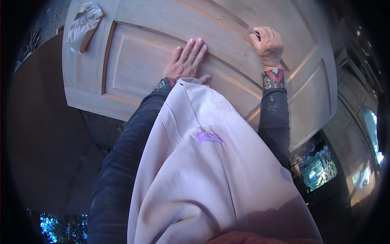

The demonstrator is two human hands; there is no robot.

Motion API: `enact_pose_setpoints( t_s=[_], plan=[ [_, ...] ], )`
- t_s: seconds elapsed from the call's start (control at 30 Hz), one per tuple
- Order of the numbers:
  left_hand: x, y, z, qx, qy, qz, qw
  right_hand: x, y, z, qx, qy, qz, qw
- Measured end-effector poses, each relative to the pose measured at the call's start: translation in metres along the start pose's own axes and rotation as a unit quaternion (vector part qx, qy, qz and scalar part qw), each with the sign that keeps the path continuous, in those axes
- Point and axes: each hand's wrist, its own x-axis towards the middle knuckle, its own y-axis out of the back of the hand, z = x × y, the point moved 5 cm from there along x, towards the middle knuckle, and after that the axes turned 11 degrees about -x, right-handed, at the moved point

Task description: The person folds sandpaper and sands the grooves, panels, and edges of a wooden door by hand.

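Note:
A pale wooden panel door (227,49) lies in front of me, with raised panels and curved moldings. My left hand (187,61) rests flat on it, fingers stretched out over a panel's upper edge. Further right, my right hand (267,45) is closed in a fist around a thin, blade-like tool (250,30). Only a short end of this tool shows, pointing up and left along a molding groove; the rest is hidden in the fist, so its exact kind is unclear.
A crumpled plastic bag (84,28) with pale contents lies on the door's upper left. Light-colored cloth (211,175) on my front hides the lower middle. A dark brown board (53,130) stands at left. Another wooden door (349,134) is at right.

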Motion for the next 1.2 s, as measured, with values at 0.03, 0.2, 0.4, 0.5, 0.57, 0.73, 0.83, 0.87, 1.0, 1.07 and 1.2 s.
enact_pose_setpoints(
  t_s=[0.03, 0.2, 0.4, 0.5, 0.57, 0.73, 0.83, 0.87, 1.0, 1.07, 1.2],
  plan=[
    [-0.001, 0.0, 0.0, -0.001, 0.002, -0.003, 1.0, 0.002, -0.001, 0.0, -0.001, 0.005, -0.005, 1.0],
    [-0.001, 0.0, -0.001, 0.005, 0.013, -0.021, 1.0, 0.022, -0.007, -0.016, 0.032, 0.028, -0.008, 0.999],
    [0.0, 0.0, -0.001, -0.009, 0.007, -0.015, 1.0, -0.008, -0.007, 0.004, 0.043, -0.019, -0.008, 0.999],
    [0.001, 0.001, -0.002, 0.003, 0.004, -0.017, 1.0, -0.006, -0.006, 0.004, 0.045, -0.023, -0.017, 0.999],
    [0.001, 0.001, 0.001, 0.011, 0.003, -0.021, 1.0, 0.015, -0.008, -0.012, 0.063, 0.009, 0.007, 0.998],
    [0.001, -0.003, -0.002, 0.01, 0.006, -0.014, 1.0, 0.016, -0.008, -0.011, 0.085, -0.028, -0.022, 0.996],
    [0.001, -0.001, -0.001, 0.011, 0.007, -0.019, 1.0, -0.032, 0.001, 0.026, 0.097, -0.1, -0.056, 0.989],
    [0.002, 0.0, -0.001, 0.015, 0.01, -0.02, 1.0, -0.04, 0.003, 0.034, 0.106, -0.127, -0.066, 0.984],
    [0.001, -0.001, 0.002, 0.02, 0.018, -0.022, 0.999, 0.003, -0.007, 0.001, 0.125, -0.05, -0.018, 0.991],
    [0.002, -0.001, 0.0, 0.028, 0.015, -0.01, 0.999, 0.03, -0.013, -0.023, 0.134, -0.032, -0.003, 0.99],
    [0.003, -0.014, -0.002, 0.034, 0.007, -0.003, 0.999, -0.011, -0.011, 0.014, 0.124, -0.13, -0.041, 0.983]
  ],
)
